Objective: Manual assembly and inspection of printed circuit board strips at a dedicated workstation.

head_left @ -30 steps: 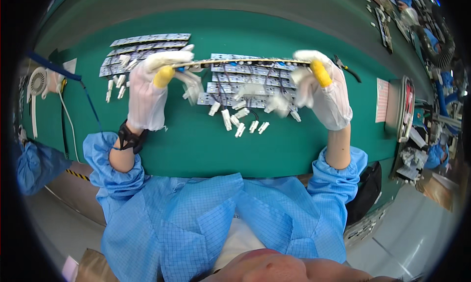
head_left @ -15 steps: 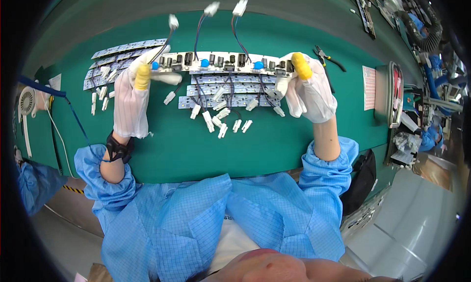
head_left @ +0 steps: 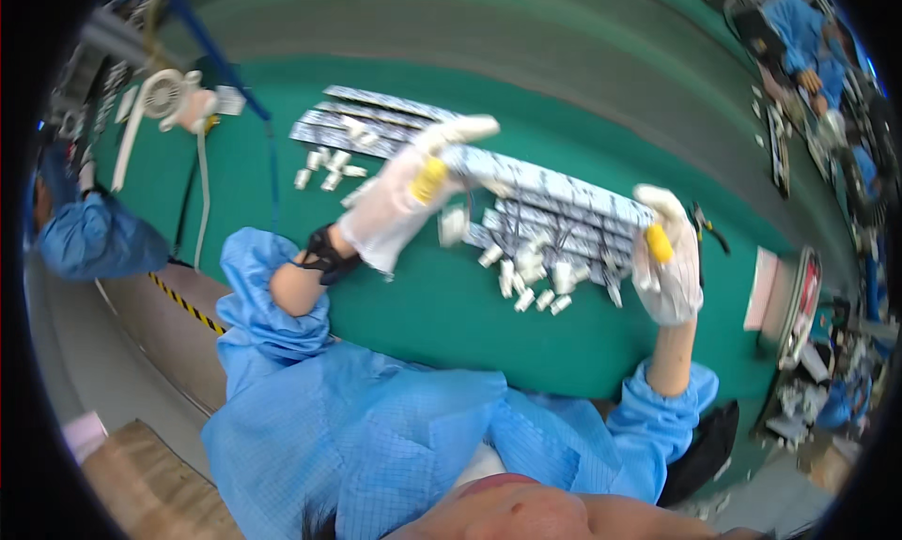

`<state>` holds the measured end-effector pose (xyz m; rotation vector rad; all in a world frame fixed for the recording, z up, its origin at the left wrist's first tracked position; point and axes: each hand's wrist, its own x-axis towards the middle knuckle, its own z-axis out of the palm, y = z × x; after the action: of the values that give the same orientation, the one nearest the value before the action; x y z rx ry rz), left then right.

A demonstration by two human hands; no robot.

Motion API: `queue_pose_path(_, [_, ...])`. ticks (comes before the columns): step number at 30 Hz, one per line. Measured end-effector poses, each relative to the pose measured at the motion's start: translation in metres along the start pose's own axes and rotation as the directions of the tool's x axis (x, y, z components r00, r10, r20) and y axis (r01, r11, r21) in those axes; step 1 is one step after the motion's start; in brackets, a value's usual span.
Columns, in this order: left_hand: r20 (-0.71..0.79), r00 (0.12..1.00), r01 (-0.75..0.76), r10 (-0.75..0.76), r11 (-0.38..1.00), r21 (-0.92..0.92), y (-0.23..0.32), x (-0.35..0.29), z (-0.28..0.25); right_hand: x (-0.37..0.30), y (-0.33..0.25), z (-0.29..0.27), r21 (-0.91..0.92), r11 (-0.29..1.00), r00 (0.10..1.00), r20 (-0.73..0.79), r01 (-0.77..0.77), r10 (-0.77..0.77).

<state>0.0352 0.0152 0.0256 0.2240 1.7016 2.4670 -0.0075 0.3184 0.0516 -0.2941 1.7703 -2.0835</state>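
Observation:
A long white LED circuit board (head_left: 554, 185) stretches between my hands, its component-covered face no longer in view. My left hand (head_left: 399, 197), in a white glove with a yellow thumb cover, grips the board's left end, index finger stretched out above it. At the other end my right hand (head_left: 669, 268), gloved the same way, has its fingers and thumb closed round the board. Right under it lies a stack of similar LED boards (head_left: 587, 235), with white connectors (head_left: 533, 263) on short wires spread toward me. Motion blurs my left hand and the board.
Another group of LED boards (head_left: 319, 122) lies to the left on the green mat (head_left: 423, 319). Pliers (head_left: 711, 228) rest beyond my right hand. A clear tray (head_left: 800, 300) stands at the right, a small white fan (head_left: 164, 97) at the left. Other people sit nearby.
The board has been turned over and lowered onto or just above the stack; its raised wires no longer stand up. The whole view has tilted and shifted.

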Motion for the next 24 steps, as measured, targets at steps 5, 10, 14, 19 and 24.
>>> queue_pose_path(5, [-0.033, 0.976, -0.171, 0.217, 0.845, 0.507, 0.019, 0.013, -0.014, -0.002, 0.000, 0.004, 0.124, 0.992, 0.999, 0.026, 0.020, -0.023])
queue_pose_path(10, [-0.237, 0.944, -0.026, 0.231, 0.764, 0.644, 0.084, 0.030, -0.076, -0.001, 0.009, 0.001, 0.144, 0.982, 0.991, 0.034, 0.125, -0.131])
queue_pose_path(14, [-0.309, 0.946, 0.266, 0.101, 0.309, 0.913, 0.080, 0.041, -0.146, 0.001, 0.006, 0.004, 0.053, 0.998, 1.000, 0.004, 0.026, -0.026])
queue_pose_path(19, [0.176, 0.983, -0.183, 0.051, 0.192, 0.964, 0.071, 0.030, -0.140, 0.001, 0.018, -0.005, 0.027, 0.996, 0.996, 0.028, 0.081, -0.082])
queue_pose_path(24, [0.168, 0.983, -0.179, -0.077, -0.165, 0.970, 0.052, 0.004, -0.137, -0.002, 0.008, -0.001, -0.062, 0.998, 1.000, -0.003, 0.031, -0.031])
